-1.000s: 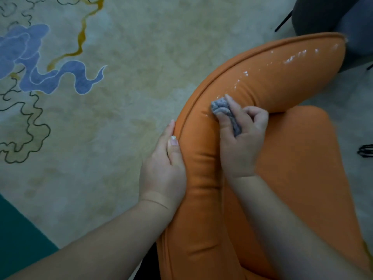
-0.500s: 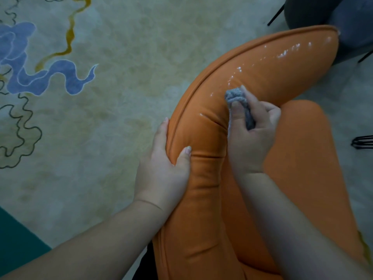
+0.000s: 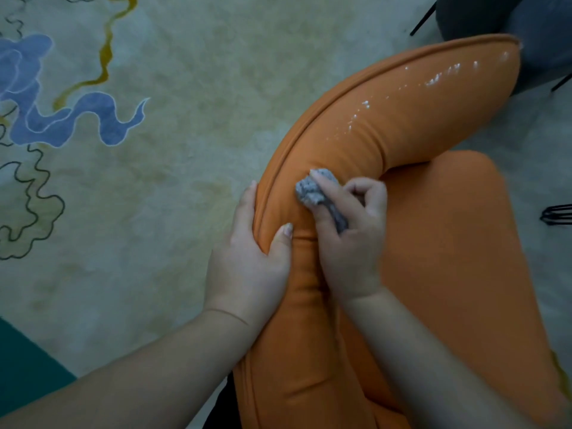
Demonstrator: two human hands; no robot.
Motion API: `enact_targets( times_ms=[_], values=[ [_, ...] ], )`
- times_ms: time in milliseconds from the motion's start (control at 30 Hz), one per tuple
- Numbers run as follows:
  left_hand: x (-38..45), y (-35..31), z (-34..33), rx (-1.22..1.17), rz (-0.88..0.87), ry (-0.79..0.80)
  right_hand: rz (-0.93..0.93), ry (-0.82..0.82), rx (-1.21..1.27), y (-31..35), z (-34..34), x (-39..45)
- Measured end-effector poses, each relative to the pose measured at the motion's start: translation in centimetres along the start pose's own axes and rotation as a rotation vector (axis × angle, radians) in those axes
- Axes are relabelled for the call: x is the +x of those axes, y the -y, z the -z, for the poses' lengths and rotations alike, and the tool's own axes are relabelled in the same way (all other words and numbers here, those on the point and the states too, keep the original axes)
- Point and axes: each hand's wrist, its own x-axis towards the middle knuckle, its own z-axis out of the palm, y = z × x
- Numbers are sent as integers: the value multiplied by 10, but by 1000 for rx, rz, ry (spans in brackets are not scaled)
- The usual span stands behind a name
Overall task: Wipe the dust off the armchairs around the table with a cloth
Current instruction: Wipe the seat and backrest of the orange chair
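Observation:
An orange armchair (image 3: 402, 125) fills the right half of the head view, its curved padded backrest running from bottom centre up to the top right. White specks of dust dot the upper stretch of the backrest. My right hand (image 3: 349, 239) grips a small bunched grey cloth (image 3: 312, 188) and presses it against the inner side of the backrest near the bend. My left hand (image 3: 250, 261) holds the outer edge of the backrest, fingers on the outside and thumb curled over the top, just left of the cloth.
A pale rug (image 3: 154, 181) with blue, yellow and black wavy patterns covers the floor to the left. A dark grey chair (image 3: 526, 29) with thin black legs stands at the top right. A black wire object (image 3: 557, 213) shows at the right edge.
My right hand has slid the cloth back down the backrest toward my left hand, after moving it up half a second ago. The left hand keeps its hold on the outer edge.

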Motion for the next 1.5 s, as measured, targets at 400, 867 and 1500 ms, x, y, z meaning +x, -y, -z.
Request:
enact_targets(
  times_ms=[400,867,1500],
  values=[
    [0,5,-4,23,-35,1,-387,-205,142,8,4,-22],
    [1,3,-4,31,-12,-6,-293,-160,90,-14,-8,3],
    [0,1,-2,47,3,16,-511,-217,228,-3,6,-27]
  ],
)
